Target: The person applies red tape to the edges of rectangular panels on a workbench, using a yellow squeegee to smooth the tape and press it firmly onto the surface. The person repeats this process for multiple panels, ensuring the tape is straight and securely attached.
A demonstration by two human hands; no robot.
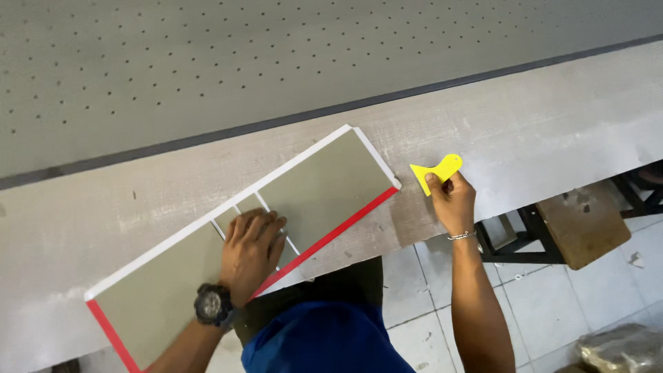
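Note:
A long olive-green panel (324, 183) with white edges and a red strip along its near edge lies slanted on a worn grey worktable (525, 124). White lines split it into sections. My left hand (252, 249), with a dark watch at the wrist, presses flat on the panel's middle, fingers together. My right hand (452, 200), wearing a thin bracelet, pinches a small yellow plastic scraper (436, 170) just to the right of the panel's far end, held above the table.
A grey perforated board (207, 62) fills the area behind the table, edged by a dark strip. To the right, below the table edge, stands a wooden stool (583, 224) on a black metal frame over a white tiled floor (552, 304). A wrapped bundle (621, 349) lies bottom right.

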